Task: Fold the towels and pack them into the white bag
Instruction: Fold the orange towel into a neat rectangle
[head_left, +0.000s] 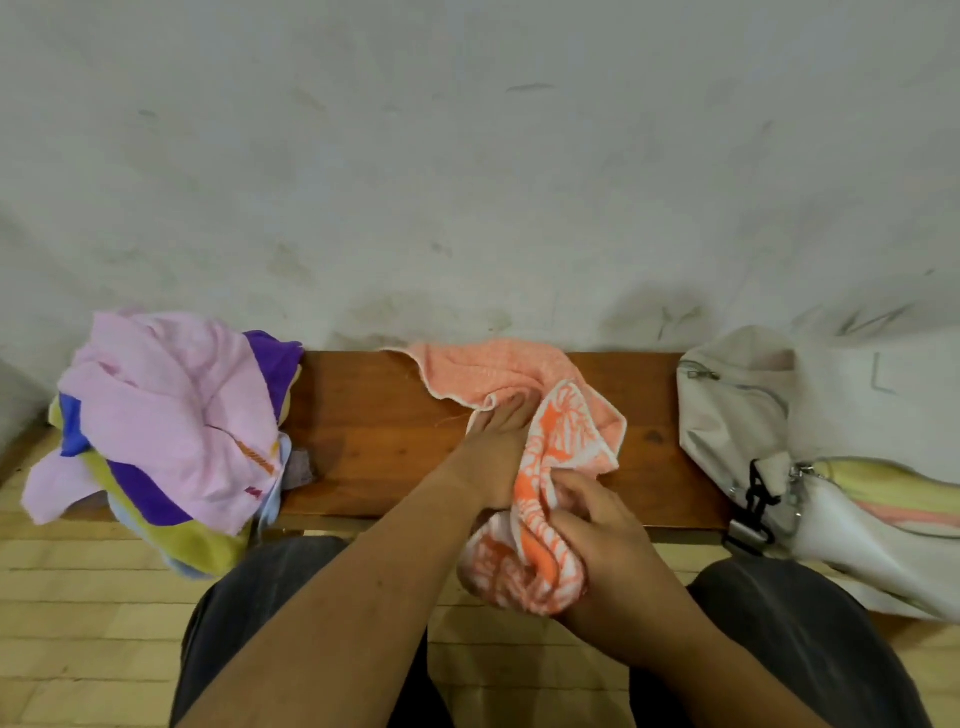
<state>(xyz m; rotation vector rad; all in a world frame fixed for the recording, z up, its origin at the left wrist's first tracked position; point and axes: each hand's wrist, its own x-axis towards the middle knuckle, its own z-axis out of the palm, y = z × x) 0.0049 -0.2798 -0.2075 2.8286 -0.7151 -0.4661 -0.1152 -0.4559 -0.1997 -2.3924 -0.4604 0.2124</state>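
Note:
An orange and white patterned towel lies crumpled across the middle of the wooden bench, its near end bunched over the front edge. My left hand reaches into its folds with fingers pointing away, partly covered by cloth. My right hand grips the bunched near end. A heap of unfolded towels, pink, purple, blue and yellow, sits at the bench's left end. The white bag stands at the right end, its zip open, with a folded yellow and pink striped towel showing inside.
A stained pale wall rises directly behind the bench. Below the front edge are a tiled yellowish floor and my knees in dark trousers. A black strap buckle hangs from the bag.

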